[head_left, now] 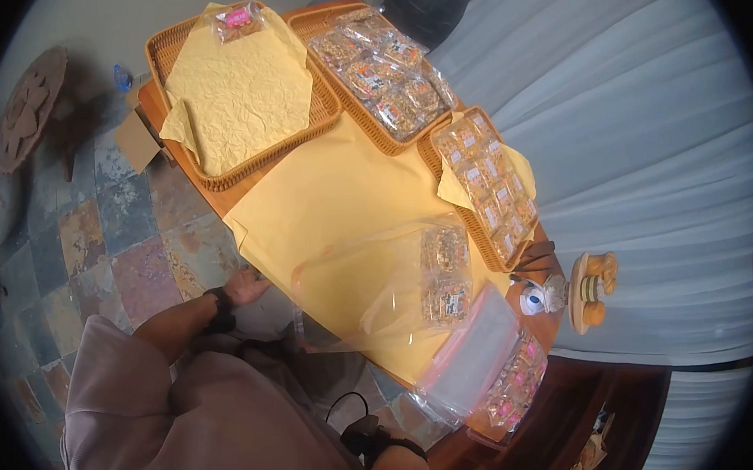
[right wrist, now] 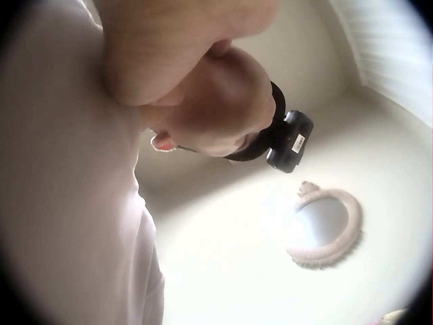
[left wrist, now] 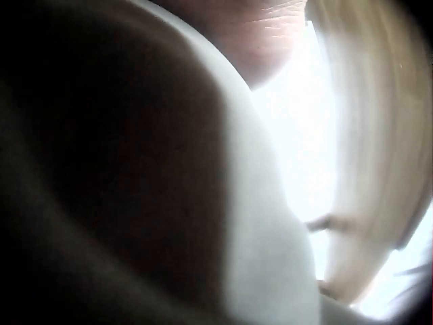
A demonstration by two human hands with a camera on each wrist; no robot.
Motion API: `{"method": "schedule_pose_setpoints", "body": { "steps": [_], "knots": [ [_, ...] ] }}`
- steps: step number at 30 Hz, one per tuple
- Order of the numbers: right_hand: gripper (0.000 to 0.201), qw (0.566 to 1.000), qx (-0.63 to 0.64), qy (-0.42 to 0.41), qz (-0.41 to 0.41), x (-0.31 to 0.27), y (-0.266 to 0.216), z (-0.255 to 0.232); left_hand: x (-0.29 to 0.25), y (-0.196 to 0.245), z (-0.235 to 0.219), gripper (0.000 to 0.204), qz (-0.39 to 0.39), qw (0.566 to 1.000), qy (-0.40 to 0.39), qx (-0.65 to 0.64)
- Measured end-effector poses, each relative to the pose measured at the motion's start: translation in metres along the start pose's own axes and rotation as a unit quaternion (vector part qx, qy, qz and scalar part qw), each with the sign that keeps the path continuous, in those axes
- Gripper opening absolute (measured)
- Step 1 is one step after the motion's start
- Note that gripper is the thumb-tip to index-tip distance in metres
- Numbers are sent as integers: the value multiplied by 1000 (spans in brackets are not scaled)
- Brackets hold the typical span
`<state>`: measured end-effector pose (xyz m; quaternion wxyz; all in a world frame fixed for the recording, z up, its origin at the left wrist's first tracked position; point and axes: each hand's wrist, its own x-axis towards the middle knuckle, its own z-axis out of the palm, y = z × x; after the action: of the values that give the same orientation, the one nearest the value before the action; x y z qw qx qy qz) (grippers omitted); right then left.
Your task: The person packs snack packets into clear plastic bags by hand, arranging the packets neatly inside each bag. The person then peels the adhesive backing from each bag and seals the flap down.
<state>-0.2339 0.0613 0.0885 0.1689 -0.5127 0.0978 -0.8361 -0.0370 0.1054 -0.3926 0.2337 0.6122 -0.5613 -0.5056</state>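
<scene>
My left hand (head_left: 246, 286) is at the near left edge of the table, fingers loosely extended beside the yellow paper (head_left: 328, 180) and holding nothing visible. The left wrist view shows only blurred skin of that hand (left wrist: 264, 40). My right wrist is bent up near my body at the bottom of the head view; the heel of the right hand (right wrist: 189, 40) shows in the right wrist view, its fingers hidden. On the paper lies a large clear plastic bag (head_left: 357, 277), with packs of nutty snack bars (head_left: 447, 278) at its right end.
Pink-edged clear bags (head_left: 473, 353) and a bag of pink-labelled snacks (head_left: 518, 381) lie at the right. Along the far side stand a paper-lined wicker tray (head_left: 264, 172) with one packet (head_left: 237, 21), and wicker baskets of packs (head_left: 378, 76) and smaller packs (head_left: 483, 177). A white tape roll (head_left: 532, 299) sits nearby.
</scene>
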Motion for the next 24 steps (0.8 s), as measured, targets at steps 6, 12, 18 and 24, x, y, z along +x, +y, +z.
{"method": "schedule_pose_setpoints", "body": {
  "steps": [6, 12, 18, 24],
  "knots": [
    [45, 999, 3, 6, 44, 0, 2, -3, -8, 16, -8, 68, -22, 999, 11, 28],
    [46, 996, -1, 14, 83, 2, 2, -11, -10, 22, -23, 72, 67, 991, -15, 115],
    [46, 992, 9, 16, 123, 4, 7, -15, -1, 0, -20, 79, -6, 996, 14, 85],
    [47, 986, 11, 21, 165, 2, 7, -20, -5, 11, -27, 92, -114, 992, 38, 45]
  ]
}}
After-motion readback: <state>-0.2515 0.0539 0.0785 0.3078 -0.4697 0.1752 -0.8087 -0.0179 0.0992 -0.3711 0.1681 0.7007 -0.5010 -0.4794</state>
